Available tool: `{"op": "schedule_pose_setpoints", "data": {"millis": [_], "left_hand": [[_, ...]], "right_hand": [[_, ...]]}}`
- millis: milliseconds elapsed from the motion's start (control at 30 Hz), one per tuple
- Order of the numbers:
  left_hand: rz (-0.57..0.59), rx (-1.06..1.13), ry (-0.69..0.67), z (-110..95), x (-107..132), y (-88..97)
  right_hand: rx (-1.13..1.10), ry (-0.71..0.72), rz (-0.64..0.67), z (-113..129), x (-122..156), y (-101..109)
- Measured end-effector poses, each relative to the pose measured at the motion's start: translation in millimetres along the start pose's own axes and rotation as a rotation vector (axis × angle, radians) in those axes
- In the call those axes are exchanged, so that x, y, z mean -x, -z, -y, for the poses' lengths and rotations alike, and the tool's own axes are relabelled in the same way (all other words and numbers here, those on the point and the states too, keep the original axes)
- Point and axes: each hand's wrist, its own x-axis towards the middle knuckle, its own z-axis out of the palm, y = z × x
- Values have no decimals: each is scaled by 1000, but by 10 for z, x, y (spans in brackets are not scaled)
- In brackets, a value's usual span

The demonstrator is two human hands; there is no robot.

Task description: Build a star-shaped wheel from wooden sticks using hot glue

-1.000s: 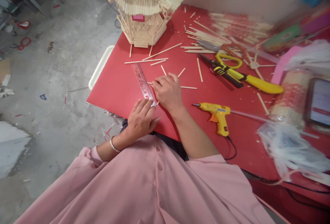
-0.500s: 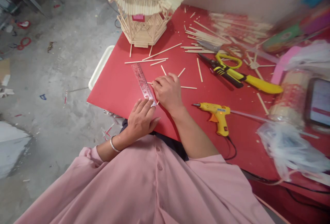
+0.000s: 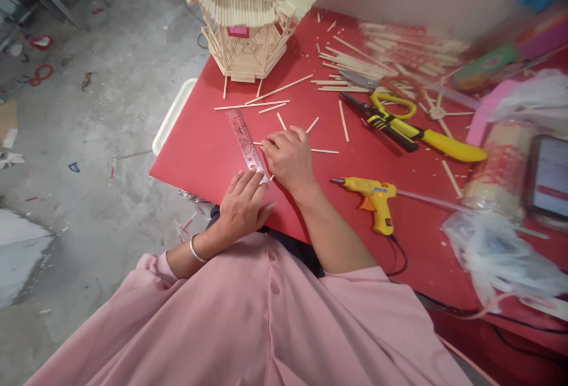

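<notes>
My left hand (image 3: 243, 205) lies flat near the front edge of the red table (image 3: 199, 155), its fingers stretched out and pressing the near end of a clear ruler (image 3: 244, 140). My right hand (image 3: 289, 158) rests just right of the ruler with its fingers curled and pinched around a thin wooden stick (image 3: 326, 151) that lies against the ruler's edge. More loose sticks (image 3: 270, 91) are scattered beyond both hands.
A hexagonal stick-built model (image 3: 248, 19) stands at the table's far left. A yellow glue gun (image 3: 373, 196) lies to the right, with yellow pliers (image 3: 417, 131), scissors, a stick bundle (image 3: 355, 63), plastic bags (image 3: 501, 256) and a phone (image 3: 550, 176) beyond. A white tray (image 3: 171, 116) sticks out at the left edge.
</notes>
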Motion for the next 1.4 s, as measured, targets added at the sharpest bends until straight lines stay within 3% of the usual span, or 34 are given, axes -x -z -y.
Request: {"op": "schedule_pose_setpoints", "data": {"millis": [1400], "left_hand": [[-12, -30, -18, 3, -1, 6]], "right_hand": [[-2, -10, 6, 2, -7, 5]]}}
